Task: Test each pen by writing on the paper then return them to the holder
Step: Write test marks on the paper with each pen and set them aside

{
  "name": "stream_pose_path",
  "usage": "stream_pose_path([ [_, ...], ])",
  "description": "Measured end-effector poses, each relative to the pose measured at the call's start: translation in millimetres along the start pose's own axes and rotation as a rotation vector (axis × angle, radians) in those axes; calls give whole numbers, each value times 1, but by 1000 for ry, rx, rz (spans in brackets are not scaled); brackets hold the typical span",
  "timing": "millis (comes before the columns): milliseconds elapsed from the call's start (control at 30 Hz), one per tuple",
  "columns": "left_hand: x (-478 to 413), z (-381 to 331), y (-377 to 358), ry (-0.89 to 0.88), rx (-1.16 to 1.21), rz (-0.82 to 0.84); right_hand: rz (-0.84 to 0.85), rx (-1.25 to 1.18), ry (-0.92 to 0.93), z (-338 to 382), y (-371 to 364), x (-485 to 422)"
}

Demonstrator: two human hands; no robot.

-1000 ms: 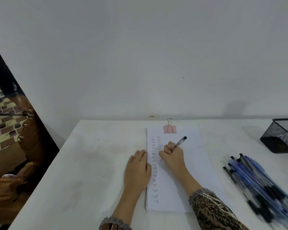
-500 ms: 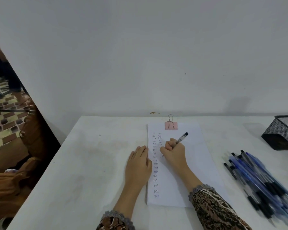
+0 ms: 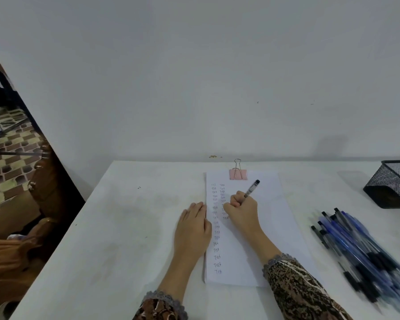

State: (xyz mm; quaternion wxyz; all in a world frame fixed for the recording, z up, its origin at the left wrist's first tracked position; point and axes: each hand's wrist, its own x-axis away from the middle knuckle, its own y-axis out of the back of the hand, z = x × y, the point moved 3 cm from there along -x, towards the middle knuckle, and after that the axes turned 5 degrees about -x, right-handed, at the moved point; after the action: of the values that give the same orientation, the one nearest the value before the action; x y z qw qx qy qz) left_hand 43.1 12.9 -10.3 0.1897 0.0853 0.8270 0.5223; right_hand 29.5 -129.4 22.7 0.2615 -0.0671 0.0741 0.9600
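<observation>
right hand (image 3: 240, 211) grips a pen (image 3: 252, 188), fingers curled tight round the barrel. the tip is hidden behind the knuckles, so i can't tell if it touches the sheet. the pen's dark top end tilts toward 1 o'clock.

the hand rests on the upper half of the paper (image 3: 270, 227), right at the second column of handwritten "test" marks. the first column runs almost the full length of the sheet. the second is short and ends by the hand.

clock centred on the paper:
- left hand (image 3: 192, 225) at 9 o'clock, flat, palm down, fingers straight and pressed together, pointing to 12. it lies on the table (image 3: 125, 227) with its thumb side along the sheet's left edge.
- pink binder clip (image 3: 237, 174) at 12 o'clock, clamped on the top edge.
- black mesh holder (image 3: 390, 185) at 2 o'clock, well apart, partly cut by the frame edge. can't tell its contents.
- pile of pens (image 3: 356, 248) at 4 o'clock, blue and black, loose on the table, blurred.

both sleeves are brown patterned with grey lace cuffs.
</observation>
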Motion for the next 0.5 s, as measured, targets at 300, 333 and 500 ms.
stream_pose_path([
  [300,0,-1,1,-6,-16,18,-9,-95,8,-4,2,0],
  [333,0,-1,1,-6,-14,23,-4,-209,-48,-7,4,0],
  [500,-1,0,0,-10,-25,24,-67,-1050,-419,-19,27,-5],
])
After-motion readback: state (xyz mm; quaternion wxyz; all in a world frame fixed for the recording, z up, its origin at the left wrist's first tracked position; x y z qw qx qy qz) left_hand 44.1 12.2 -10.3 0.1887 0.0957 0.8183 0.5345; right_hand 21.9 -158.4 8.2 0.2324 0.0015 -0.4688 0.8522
